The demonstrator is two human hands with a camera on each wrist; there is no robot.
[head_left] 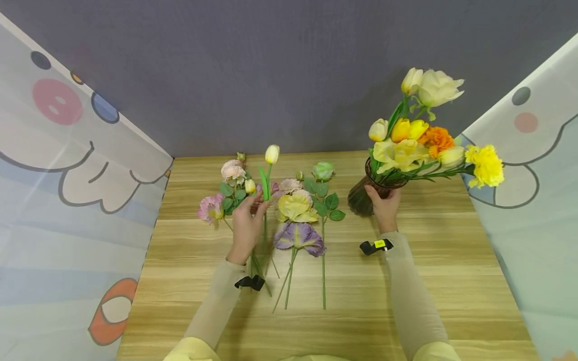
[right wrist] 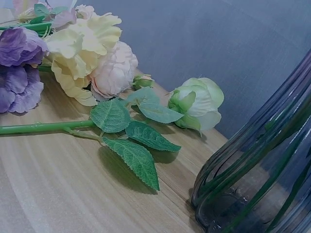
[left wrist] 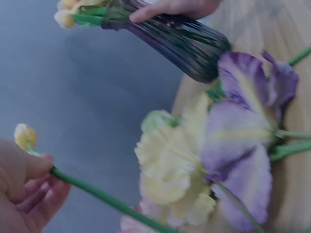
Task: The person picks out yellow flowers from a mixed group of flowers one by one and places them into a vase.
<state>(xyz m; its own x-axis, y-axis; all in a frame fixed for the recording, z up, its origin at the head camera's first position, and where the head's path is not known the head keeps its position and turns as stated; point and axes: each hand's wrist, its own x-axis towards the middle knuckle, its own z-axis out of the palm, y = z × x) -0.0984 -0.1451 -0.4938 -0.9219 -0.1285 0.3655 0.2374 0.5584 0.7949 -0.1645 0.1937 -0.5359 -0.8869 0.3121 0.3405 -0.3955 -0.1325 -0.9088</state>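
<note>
My left hand [head_left: 246, 228] pinches the green stem of a pale yellow-white tulip [head_left: 272, 154] between thumb and fingers, held above the cut flowers. In the left wrist view the tulip's bloom [left wrist: 25, 136] shows beyond the thumb, its stem slanting away. At the right, my right hand [head_left: 385, 206] grips a dark ribbed glass vase [head_left: 358, 197] near its neck. The vase leans to the right, with its stems visible through the glass [right wrist: 252, 189]. Its bouquet holds tulips, a large white flower [head_left: 439, 89], an orange carnation [head_left: 437, 140] and a yellow carnation [head_left: 486, 166].
Between the hands, a purple flower [head_left: 299, 237], a yellow flower [head_left: 295, 208] and a pale green rose [head_left: 323, 171] lie on the wooden table [head_left: 361, 301]. Another tulip [head_left: 250, 186], a pink rose [head_left: 233, 170] and a pink-purple flower [head_left: 210, 208] are by the left hand. A grey wall [head_left: 289, 75] stands behind.
</note>
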